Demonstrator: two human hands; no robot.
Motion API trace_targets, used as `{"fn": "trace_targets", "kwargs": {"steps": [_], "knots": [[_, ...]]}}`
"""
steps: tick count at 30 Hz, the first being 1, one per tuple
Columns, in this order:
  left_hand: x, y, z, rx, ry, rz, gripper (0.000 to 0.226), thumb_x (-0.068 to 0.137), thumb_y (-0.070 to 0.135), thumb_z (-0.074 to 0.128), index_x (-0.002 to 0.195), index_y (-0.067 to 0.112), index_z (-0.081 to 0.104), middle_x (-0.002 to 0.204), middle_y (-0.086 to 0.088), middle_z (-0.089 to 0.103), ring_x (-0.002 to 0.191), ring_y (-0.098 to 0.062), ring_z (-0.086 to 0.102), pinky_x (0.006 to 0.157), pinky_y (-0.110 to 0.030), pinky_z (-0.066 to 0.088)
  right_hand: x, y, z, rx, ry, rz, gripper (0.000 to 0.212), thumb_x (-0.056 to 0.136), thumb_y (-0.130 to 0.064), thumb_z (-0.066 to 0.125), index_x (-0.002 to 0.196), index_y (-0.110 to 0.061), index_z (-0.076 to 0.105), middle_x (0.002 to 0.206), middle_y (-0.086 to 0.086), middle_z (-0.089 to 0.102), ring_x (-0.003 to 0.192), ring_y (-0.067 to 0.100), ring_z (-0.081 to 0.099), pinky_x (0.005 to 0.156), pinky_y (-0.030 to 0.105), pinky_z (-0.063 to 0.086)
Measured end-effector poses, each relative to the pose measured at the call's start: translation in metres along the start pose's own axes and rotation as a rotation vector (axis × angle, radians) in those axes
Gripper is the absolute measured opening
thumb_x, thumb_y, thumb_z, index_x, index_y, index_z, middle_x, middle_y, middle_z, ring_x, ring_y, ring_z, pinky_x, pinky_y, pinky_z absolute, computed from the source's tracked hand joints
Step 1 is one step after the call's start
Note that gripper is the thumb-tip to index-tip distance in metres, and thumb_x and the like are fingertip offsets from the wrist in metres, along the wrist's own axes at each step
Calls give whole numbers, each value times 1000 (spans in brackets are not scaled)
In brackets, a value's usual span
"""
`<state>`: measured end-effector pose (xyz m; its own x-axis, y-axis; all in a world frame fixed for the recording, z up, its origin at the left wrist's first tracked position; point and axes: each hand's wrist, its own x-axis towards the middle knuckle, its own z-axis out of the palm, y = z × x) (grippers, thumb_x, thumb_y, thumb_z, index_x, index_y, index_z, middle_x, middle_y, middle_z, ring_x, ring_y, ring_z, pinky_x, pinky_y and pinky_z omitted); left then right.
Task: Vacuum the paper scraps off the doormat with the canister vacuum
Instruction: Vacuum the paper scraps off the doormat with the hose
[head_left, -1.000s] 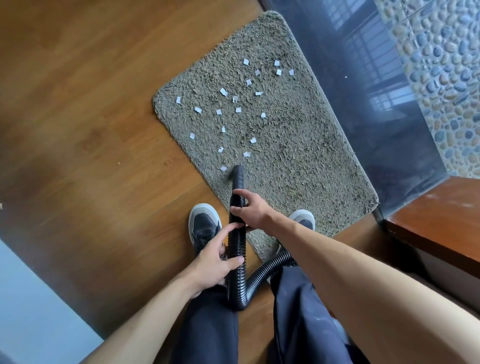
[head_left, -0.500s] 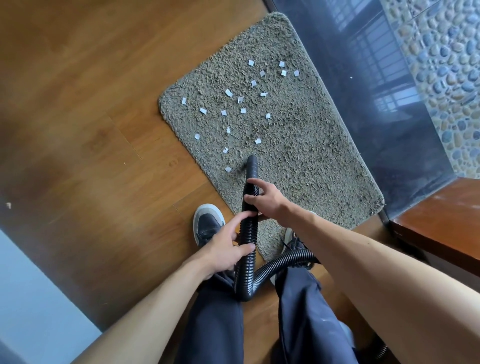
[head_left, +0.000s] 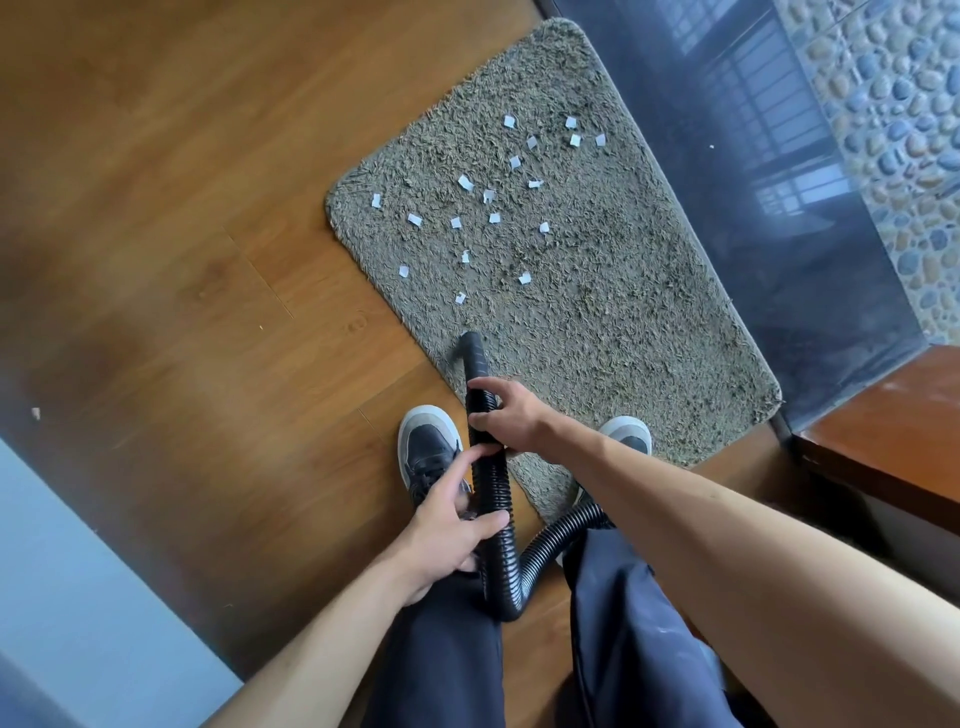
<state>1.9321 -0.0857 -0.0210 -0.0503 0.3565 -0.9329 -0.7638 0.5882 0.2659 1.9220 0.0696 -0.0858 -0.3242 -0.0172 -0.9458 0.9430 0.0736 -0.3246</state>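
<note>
**Fingers wrapped round the hose, nozzle parked at the near edge of the mat**

Fingers (head_left: 480, 387) of the right hand (head_left: 511, 415) are curled closed around the black ribbed plastic vacuum hose (head_left: 491, 467) a little way back from its open end, so that hand does the aiming. The left hand (head_left: 441, 535) grips the same hose lower down, thumb and fingers closed on it, just above where it bends into a U and runs off behind the right leg. My guess is that the lower hand is there to carry the slack, so the springy hose doesn't drag the tip off line.

The smooth black nozzle tip (head_left: 471, 345) sits down on the shaggy grey-beige doormat (head_left: 623, 322), right at its near-left edge where it meets the brown wooden plank floor (head_left: 182, 234). The small white paper scraps (head_left: 465, 182) are scattered over the far-left half of the mat, the closest one (head_left: 460, 298) just beyond the tip. Starting at the near edge makes sense to me: work outward and nothing gets stepped on.

Both grey-and-black sneakers are planted at the near end, the left one (head_left: 428, 447) on the wood and the right one (head_left: 626, 431) on the mat, which probably pins it. Can't see the canister itself. Looks like most of the job is still ahead.
</note>
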Motion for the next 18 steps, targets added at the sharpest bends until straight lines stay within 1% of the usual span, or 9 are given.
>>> {"fn": "trace_targets", "kwargs": {"steps": [3, 4, 8, 10, 12, 13, 15, 16, 18], "knots": [[0, -3, -4, -39, 21, -5, 65, 92, 3, 62, 129, 54, 44, 94, -10, 64, 78, -20, 60, 59, -33, 48, 4, -5, 7, -60, 11, -19, 60, 89, -11, 55, 145, -27, 42, 123, 15, 58, 96, 31, 65, 71, 44, 60], [0, -3, -5, -45, 24, -4, 65, 92, 3, 62, 130, 53, 44, 96, -11, 64, 80, -20, 61, 61, -34, 50, 5, -7, 8, -77, 20, -31, 60, 89, -11, 55, 145, -27, 42, 123, 15, 58, 97, 31, 65, 71, 43, 60], [2, 2, -12, -62, 36, 12, 65, 92, 2, 62, 130, 52, 45, 100, -13, 65, 83, -19, 63, 60, -33, 53, 10, -14, 10, -110, 51, -69, 60, 88, -11, 55, 145, -24, 43, 126, 14, 57, 106, 31, 63, 85, 45, 58], [4, 4, -14, -65, 43, 18, 65, 92, 2, 62, 131, 52, 44, 103, -17, 65, 85, -21, 64, 64, -38, 55, 13, -18, 10, -123, 63, -82, 60, 88, -12, 56, 144, -24, 43, 126, 14, 59, 107, 31, 63, 89, 46, 56], [5, 7, -16, -72, 47, 22, 67, 93, 2, 62, 134, 50, 42, 107, -22, 65, 86, -23, 65, 70, -47, 55, 18, -20, 10, -141, 76, -99, 60, 86, -14, 58, 143, -25, 45, 126, 15, 60, 107, 30, 63, 92, 45, 55], [6, 9, -17, -71, 50, 26, 67, 92, 2, 62, 136, 49, 41, 106, -23, 65, 85, -25, 65, 71, -51, 55, 20, -21, 10, -141, 80, -104, 61, 85, -14, 58, 144, -25, 45, 126, 15, 60, 106, 30, 64, 92, 45, 55], [9, 11, -19, -60, 53, 39, 67, 92, 2, 62, 136, 49, 41, 99, -18, 64, 84, -26, 65, 70, -52, 56, 23, -23, 8, -122, 84, -111, 61, 86, -13, 57, 144, -24, 44, 125, 15, 61, 103, 28, 65, 87, 41, 57], [11, 13, -20, -59, 50, 45, 66, 92, 2, 62, 134, 50, 43, 97, -15, 64, 83, -26, 64, 70, -50, 55, 23, -24, 7, -104, 89, -111, 60, 87, -12, 57, 145, -23, 44, 123, 14, 61, 100, 26, 66, 82, 37, 58], [14, 16, -21, -70, 42, 46, 65, 92, 2, 62, 124, 57, 48, 94, -13, 63, 83, -25, 62, 71, -48, 53, 24, -24, 4, -68, 109, -106, 58, 89, -10, 56, 144, -22, 45, 119, 14, 62, 93, 24, 66, 71, 29, 55]]}}
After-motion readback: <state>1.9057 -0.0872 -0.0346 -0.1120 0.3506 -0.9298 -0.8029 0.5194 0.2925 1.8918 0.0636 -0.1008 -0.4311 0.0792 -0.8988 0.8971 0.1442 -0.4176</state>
